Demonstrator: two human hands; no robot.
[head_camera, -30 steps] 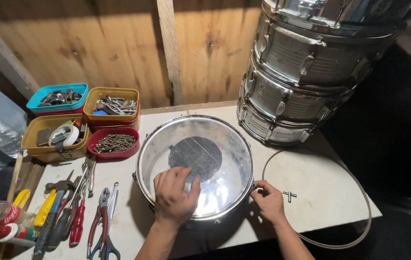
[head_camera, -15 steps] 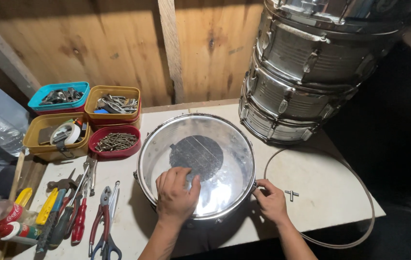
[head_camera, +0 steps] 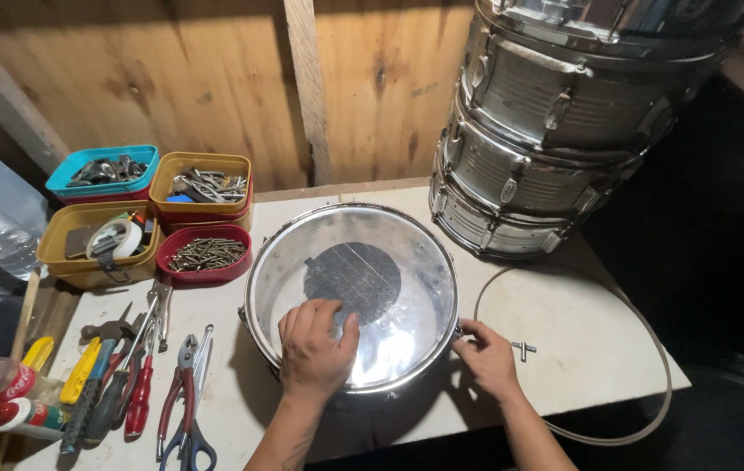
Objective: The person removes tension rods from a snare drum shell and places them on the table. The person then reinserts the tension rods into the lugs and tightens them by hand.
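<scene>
Little has shifted vs earlier: left hand still flat, fingers spread on the round chrome snare drum w/ clear head at frame centre, right hand pinching its rim lug; drum could slide if pressure eases.

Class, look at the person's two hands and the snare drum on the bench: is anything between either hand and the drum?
Nothing visible. The left hand lies flat on the snare drum head, and the right hand touches its rim at the side.
</scene>
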